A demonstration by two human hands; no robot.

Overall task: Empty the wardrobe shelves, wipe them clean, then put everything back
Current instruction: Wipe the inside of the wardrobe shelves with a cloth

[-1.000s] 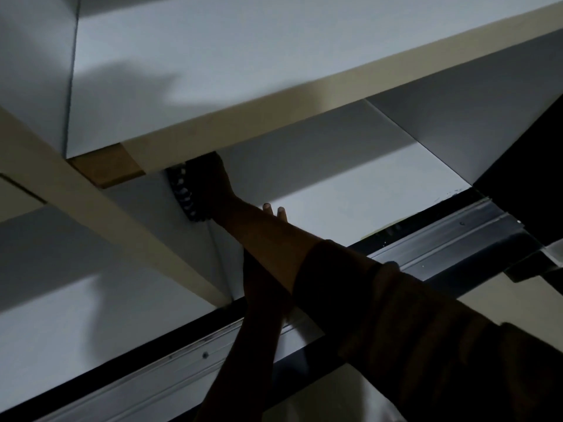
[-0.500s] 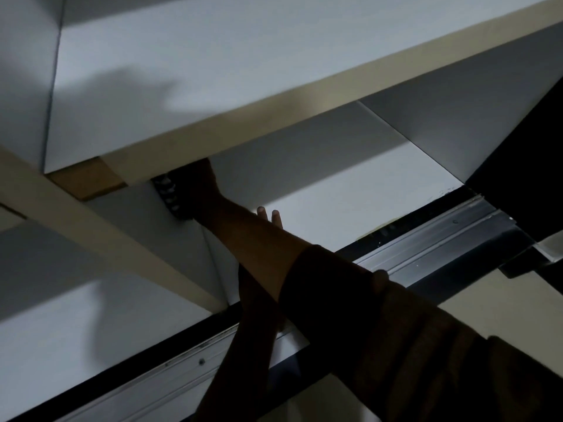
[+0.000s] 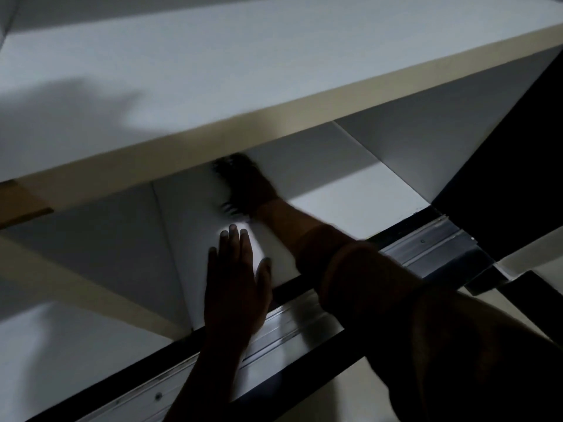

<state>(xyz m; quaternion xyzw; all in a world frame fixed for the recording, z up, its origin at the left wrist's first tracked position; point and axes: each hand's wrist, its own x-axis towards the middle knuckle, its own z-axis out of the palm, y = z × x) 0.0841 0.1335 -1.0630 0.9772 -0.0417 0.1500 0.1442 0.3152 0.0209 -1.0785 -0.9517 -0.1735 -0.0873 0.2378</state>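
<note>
Dim white wardrobe shelves (image 3: 335, 190) lie bare, and since a moment ago the right hand (image 3: 246, 185), gripping a dark blurred cloth (image 3: 227, 190), has swept rightward off the far left corner while the left hand (image 3: 236, 284) lies flat with straight fingers, so wiping looks underway.

Motion-blurred at twelve o'clock: right hand (image 3: 249, 184) and dark cloth (image 3: 227, 190); grip unreadable. Sleeve (image 3: 457, 345) cropped at four o'clock.

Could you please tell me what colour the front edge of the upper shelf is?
Beige or cream on the shelf edge, unlike its white surface; the head view shows it.
</note>
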